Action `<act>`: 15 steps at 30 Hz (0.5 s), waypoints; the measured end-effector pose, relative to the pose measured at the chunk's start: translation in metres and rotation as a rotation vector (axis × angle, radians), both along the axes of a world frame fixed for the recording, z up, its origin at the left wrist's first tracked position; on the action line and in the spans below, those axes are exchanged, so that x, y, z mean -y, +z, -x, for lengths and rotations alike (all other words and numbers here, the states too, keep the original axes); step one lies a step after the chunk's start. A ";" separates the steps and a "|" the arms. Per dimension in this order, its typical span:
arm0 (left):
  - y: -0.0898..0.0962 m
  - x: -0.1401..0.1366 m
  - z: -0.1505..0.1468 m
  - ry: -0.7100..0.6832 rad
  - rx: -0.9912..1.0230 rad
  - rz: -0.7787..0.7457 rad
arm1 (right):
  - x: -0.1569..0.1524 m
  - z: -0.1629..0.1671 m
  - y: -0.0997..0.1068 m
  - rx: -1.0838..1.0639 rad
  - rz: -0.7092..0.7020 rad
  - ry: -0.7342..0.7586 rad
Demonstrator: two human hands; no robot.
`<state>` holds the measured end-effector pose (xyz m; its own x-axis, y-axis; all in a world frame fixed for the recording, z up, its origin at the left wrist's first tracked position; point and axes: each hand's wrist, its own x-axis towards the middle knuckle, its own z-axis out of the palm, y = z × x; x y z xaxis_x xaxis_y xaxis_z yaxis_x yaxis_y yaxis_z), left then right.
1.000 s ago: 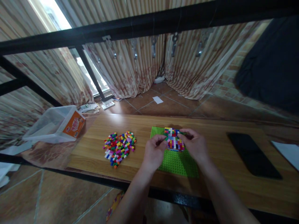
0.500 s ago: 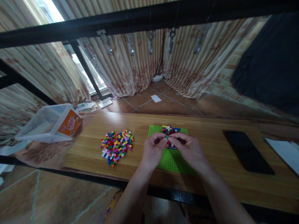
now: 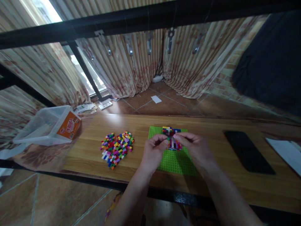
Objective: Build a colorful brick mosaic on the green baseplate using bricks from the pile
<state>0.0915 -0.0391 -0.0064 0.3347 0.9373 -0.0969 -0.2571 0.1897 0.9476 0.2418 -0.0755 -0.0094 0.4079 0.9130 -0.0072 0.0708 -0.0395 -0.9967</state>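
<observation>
Over the green studded baseplate (image 3: 176,164), both of my hands are held close together, a small gap between their fingertips. My left hand (image 3: 154,150) is closed in a pinch, with a small green toy brick (image 3: 168,138) at its fingertips. My right hand (image 3: 195,147) is also pinched closed; whatever its fingertips hold is too small to make out. Between and behind the fingers, rows of multicoloured bricks (image 3: 174,144) are fixed on the plate's upper part. Left of the plate lies a loose pile of small coloured bricks (image 3: 116,149) on the wooden table (image 3: 87,150).
A black flat slab like a tablet or phone (image 3: 248,152) lies to the right, with white paper (image 3: 283,153) beyond it. At the left stands a clear plastic box (image 3: 39,125) with an orange label. A dark metal bar (image 3: 141,22) with hanging hooks crosses above the table.
My fingertips have parted: the right hand has drawn slightly right, exposing more of the brick rows. The green brick, earlier between both hands, now stays with the left. The view has shifted slightly.
</observation>
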 end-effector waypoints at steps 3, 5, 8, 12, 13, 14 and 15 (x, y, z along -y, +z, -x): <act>-0.001 -0.001 -0.001 0.046 0.013 0.036 | 0.001 -0.018 -0.002 0.166 -0.020 -0.170; -0.002 -0.002 -0.001 0.064 0.010 0.052 | 0.000 -0.028 -0.007 0.283 -0.024 -0.215; -0.003 -0.003 0.000 0.074 0.001 0.069 | -0.002 -0.036 -0.014 0.381 -0.022 -0.182; -0.003 -0.003 0.001 0.066 -0.007 0.074 | -0.010 -0.035 -0.020 0.494 -0.038 -0.138; -0.003 -0.003 0.001 0.062 -0.010 0.070 | -0.012 -0.035 -0.021 0.515 -0.042 -0.133; -0.003 -0.003 0.001 0.059 -0.012 0.067 | -0.014 -0.035 -0.022 0.532 -0.046 -0.125; -0.003 -0.003 0.001 0.058 -0.013 0.065 | -0.016 -0.035 -0.022 0.544 -0.050 -0.116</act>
<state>0.0904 -0.0362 -0.0095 0.2785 0.9467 -0.1622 -0.2571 0.2362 0.9371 0.2765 -0.0598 -0.0318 0.4383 0.8560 0.2742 0.5736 -0.0316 -0.8185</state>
